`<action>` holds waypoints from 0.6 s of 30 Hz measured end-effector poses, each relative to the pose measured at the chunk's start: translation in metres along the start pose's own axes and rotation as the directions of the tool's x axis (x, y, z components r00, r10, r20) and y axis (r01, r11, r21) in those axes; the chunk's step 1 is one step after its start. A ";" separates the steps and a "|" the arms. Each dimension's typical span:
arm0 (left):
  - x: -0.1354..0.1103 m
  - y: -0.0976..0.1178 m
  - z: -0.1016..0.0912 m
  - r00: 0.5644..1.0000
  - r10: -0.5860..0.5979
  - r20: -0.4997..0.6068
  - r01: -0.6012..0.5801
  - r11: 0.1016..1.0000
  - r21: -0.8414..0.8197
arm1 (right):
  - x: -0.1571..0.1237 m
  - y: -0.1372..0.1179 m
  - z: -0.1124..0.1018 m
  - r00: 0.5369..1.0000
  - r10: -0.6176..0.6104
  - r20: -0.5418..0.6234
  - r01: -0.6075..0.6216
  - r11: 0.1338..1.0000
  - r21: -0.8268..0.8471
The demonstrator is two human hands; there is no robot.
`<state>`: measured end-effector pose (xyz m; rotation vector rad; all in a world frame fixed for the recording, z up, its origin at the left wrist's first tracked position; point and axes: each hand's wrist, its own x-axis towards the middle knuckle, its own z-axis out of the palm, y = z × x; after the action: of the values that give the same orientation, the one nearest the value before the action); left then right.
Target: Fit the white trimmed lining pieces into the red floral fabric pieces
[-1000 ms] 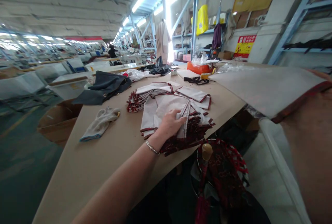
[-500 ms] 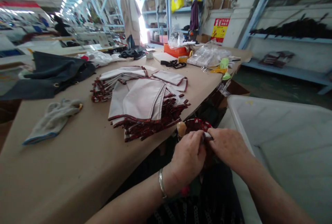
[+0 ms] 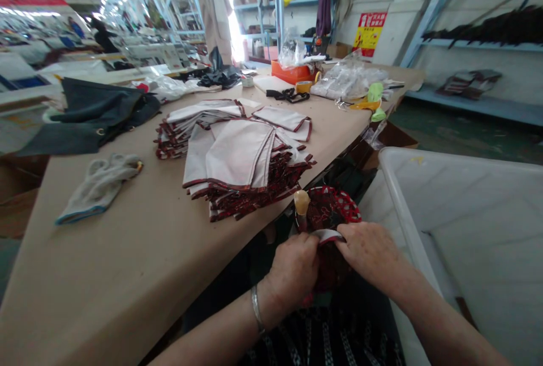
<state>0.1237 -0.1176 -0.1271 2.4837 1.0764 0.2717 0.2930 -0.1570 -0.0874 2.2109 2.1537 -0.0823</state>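
Between my two hands stretches a white fabric piece with dark red edging, held low in front of me beside the table edge. My left hand, with a silver bangle at the wrist, is closed on its left end. Fingers of my right hand pinch the right end. Just beyond them is a round red-patterned thing, whose kind I cannot make out. A pale rounded knob stands beside it. On the table lies a stack of white fabric pieces with dark red edges.
A white glove with a blue cuff lies on the brown-covered table. Dark grey cloth is at the left. Clear plastic bags and an orange box sit farther back. A large white bin stands close on my right.
My hands have drawn apart, the left one moving left and down. More of the fabric piece and of the red-patterned thing now shows. The view has shifted slightly.
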 end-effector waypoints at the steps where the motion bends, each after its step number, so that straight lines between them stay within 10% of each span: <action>1: -0.002 -0.006 0.000 0.999 -0.027 0.024 0.027 1.000 0.014 | 0.000 0.003 0.002 1.000 0.003 0.007 -0.003 1.000 -0.005; 7: -0.016 -0.042 0.003 0.932 -0.358 0.054 0.348 0.847 -0.403 | -0.006 0.000 0.029 0.994 -0.035 0.104 0.030 0.998 0.046; 10: -0.010 -0.044 0.005 0.810 -0.558 0.181 0.443 0.379 -0.813 | -0.008 -0.027 0.057 0.964 -0.116 0.240 0.088 0.988 0.126; 14: -0.002 -0.042 0.010 0.721 -0.597 0.351 0.241 -0.260 -0.935 | -0.003 -0.048 0.100 0.949 -0.157 0.272 0.077 0.956 0.284; 16: -0.003 -0.043 0.017 0.681 -0.590 0.433 0.188 -0.430 -0.883 | 0.003 -0.042 0.114 0.966 -0.071 0.248 -0.051 0.891 0.452; 18: -0.007 -0.044 0.026 0.664 -0.573 0.480 0.185 -0.496 -0.848 | 0.011 -0.032 0.116 0.963 0.022 0.267 -0.223 0.621 0.752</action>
<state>0.0996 -0.1034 -0.1698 0.2360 1.0528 0.8147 0.2610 -0.1536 -0.2044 2.5163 2.0221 -1.4667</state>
